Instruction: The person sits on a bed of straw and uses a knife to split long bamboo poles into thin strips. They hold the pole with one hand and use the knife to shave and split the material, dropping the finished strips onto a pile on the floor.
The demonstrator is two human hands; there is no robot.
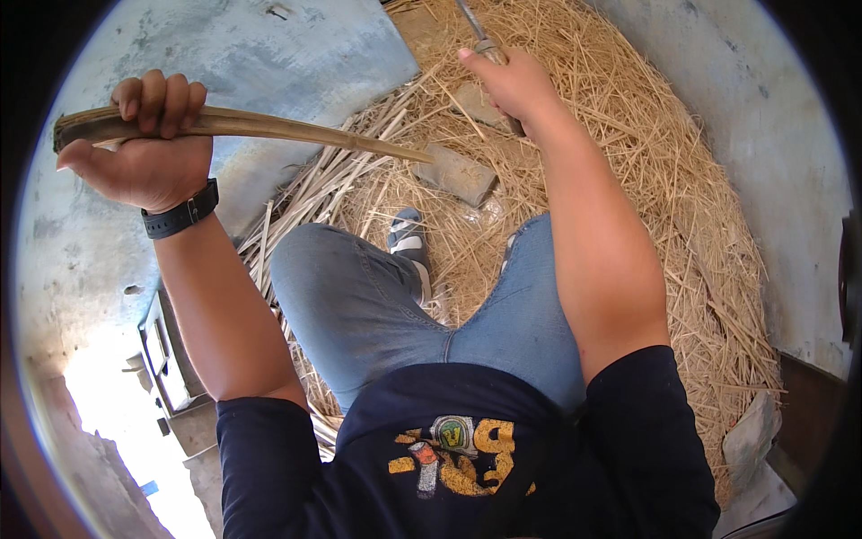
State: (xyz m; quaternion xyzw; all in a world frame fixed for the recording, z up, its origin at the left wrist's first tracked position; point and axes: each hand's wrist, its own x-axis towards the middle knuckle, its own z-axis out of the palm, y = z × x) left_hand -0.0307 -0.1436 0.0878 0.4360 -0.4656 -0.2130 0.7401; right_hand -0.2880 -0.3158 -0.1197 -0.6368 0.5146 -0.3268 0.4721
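Left hand (154, 164) clamped the split bamboo stalk (278, 126), probably light, stiff, best held at left end; right hand (521, 85) gripped a metal tool (490, 51)

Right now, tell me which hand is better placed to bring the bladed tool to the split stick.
Probably the right hand: it grips the bladed tool, while the left hand is closed around the split stick near its wider end.

"Here's loose straw (628, 108), strewn thick and wide!"

"And a grey block (456, 175) lying amid that straw, a blue-grey wall (278, 54) left of it!"

"Pale wall (745, 117) hugging the straw's right side!"

"Bright opening (112, 386), well left of the straw!"
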